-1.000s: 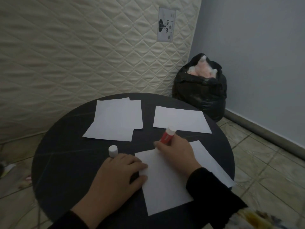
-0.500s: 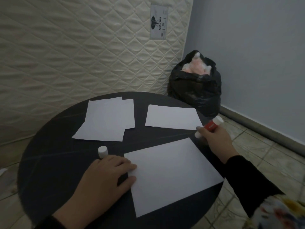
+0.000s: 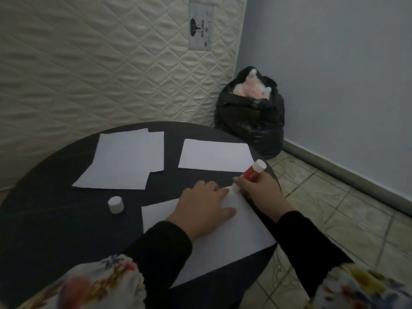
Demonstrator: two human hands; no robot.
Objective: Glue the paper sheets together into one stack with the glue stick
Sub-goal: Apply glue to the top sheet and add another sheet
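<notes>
On the round black table (image 3: 55,219) a white paper sheet (image 3: 234,237) lies nearest me. My left hand (image 3: 202,208) presses flat on its far part. My right hand (image 3: 260,192) grips the red glue stick (image 3: 250,173), tilted, with its white tip down at the sheet's far corner. The white cap (image 3: 116,204) stands on the table to the left. Two overlapping sheets (image 3: 124,161) lie at the far left, and a single sheet (image 3: 214,156) at the far right.
A quilted mattress (image 3: 89,63) leans against the wall behind the table. A full black rubbish bag (image 3: 252,121) sits on the tiled floor (image 3: 345,230) in the corner, right of the table. The table's right edge is close to my right hand.
My left hand has moved right from beside the cap onto the near sheet. My right hand with the glue stick has come down to the sheet's far corner.
</notes>
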